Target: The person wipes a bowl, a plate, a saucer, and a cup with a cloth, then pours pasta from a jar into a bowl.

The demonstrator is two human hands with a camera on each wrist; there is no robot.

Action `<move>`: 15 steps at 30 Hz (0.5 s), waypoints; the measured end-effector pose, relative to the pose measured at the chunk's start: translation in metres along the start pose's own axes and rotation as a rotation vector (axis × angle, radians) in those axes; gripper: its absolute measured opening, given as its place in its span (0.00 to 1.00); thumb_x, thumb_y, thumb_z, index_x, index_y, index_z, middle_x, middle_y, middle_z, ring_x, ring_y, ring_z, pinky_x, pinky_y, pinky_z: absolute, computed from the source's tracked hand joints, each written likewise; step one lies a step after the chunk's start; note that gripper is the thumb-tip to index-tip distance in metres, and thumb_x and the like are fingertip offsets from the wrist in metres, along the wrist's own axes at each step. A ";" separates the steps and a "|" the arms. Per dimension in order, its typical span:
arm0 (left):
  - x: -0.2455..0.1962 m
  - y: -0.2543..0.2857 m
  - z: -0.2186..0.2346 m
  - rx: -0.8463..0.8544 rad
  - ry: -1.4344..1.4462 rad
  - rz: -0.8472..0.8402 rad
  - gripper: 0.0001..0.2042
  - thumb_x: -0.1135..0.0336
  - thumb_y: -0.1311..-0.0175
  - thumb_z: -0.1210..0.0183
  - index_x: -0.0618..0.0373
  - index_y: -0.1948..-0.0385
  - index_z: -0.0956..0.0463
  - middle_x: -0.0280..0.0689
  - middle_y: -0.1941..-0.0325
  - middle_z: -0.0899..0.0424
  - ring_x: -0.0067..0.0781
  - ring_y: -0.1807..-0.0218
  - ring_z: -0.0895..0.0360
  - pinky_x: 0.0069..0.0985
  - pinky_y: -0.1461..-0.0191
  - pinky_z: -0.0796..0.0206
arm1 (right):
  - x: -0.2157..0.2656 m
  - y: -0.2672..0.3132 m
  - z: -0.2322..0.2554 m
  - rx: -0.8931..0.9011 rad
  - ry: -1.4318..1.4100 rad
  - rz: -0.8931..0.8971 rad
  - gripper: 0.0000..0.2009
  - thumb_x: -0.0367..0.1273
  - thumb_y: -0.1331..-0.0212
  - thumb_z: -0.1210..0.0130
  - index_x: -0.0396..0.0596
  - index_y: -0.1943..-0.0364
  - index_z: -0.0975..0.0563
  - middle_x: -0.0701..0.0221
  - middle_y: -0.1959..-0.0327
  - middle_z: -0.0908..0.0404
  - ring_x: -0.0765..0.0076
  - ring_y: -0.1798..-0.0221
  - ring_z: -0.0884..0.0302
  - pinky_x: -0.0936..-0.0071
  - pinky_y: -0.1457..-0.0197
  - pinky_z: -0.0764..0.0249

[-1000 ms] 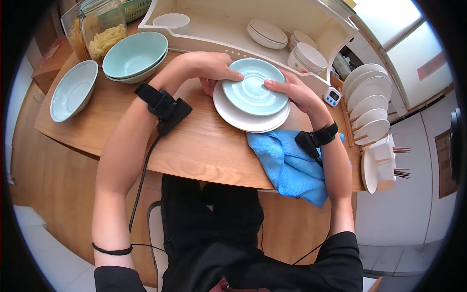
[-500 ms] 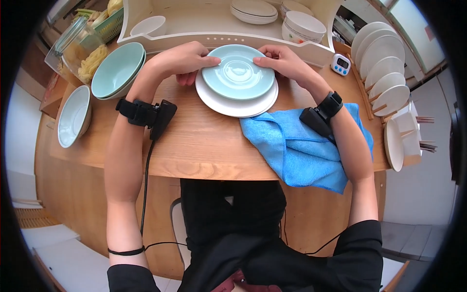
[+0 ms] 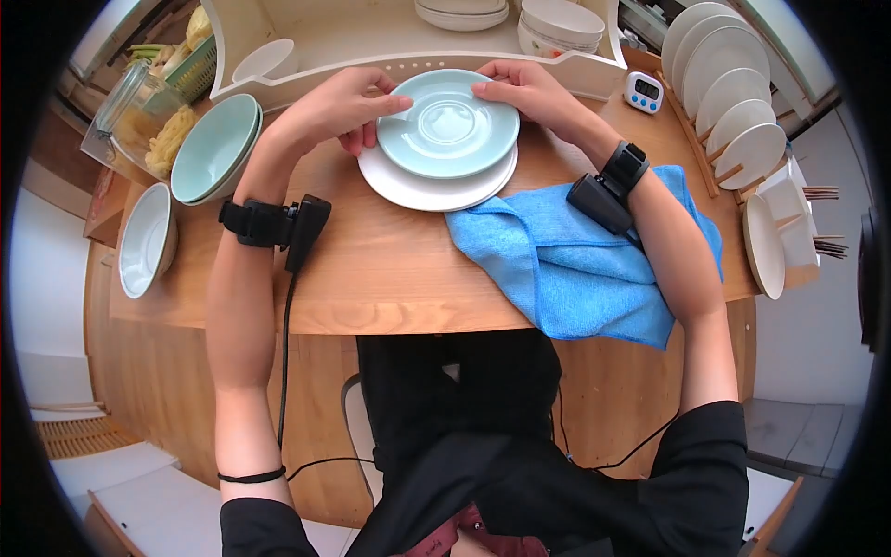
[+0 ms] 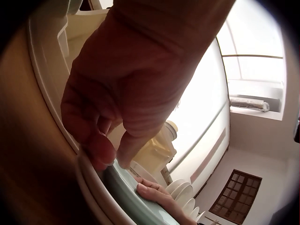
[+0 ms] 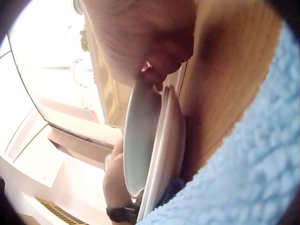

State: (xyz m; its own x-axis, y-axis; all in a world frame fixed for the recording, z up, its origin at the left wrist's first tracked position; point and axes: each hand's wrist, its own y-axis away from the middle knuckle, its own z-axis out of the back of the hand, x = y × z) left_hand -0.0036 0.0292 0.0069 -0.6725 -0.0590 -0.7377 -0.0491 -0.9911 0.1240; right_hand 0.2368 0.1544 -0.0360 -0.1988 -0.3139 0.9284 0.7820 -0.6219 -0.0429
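A pale blue-green saucer-like plate (image 3: 448, 135) overlaps a short stack of white plates (image 3: 408, 190) on the table. In the right wrist view, a gap shows between the blue-green plate (image 5: 140, 140) and the white plates (image 5: 164, 154) below. My left hand (image 3: 348, 107) pinches its left rim, thumb on top; the other fingers curl by the white plates' edge. At the upper right rim, my right hand (image 3: 529, 93) grips it with the thumb above and fingers under the edge. The left wrist view shows both hands at the blue-green plate (image 4: 131, 192).
A blue cloth (image 3: 575, 260) lies under my right forearm. Pale bowls (image 3: 218, 148) and a pasta jar (image 3: 139, 121) stand left. Behind is a cream shelf (image 3: 362, 70) with white dishes. On the right are a timer (image 3: 643, 92) and a rack of plates (image 3: 729, 60).
The head view has shifted. My right thumb has moved from well over the plate to its upper right rim, and my left thumb has drawn back to the left rim.
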 end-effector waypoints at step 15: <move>0.001 -0.004 0.003 -0.016 0.495 -0.043 0.15 0.55 0.30 0.48 0.60 0.66 0.28 0.31 0.81 0.25 0.17 0.86 0.31 0.14 0.82 0.38 | 0.003 0.000 0.005 -0.066 -0.383 0.087 0.19 0.45 0.29 0.55 0.45 0.48 0.28 0.82 0.76 0.27 0.92 0.81 0.38 0.90 0.82 0.47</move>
State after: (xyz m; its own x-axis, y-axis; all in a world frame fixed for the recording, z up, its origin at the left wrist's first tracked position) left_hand -0.0067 0.0337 0.0075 -0.2390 -0.0640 -0.9689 -0.0548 -0.9953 0.0793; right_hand 0.2391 0.1572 -0.0318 0.1111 -0.0851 0.9902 0.7442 -0.6532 -0.1396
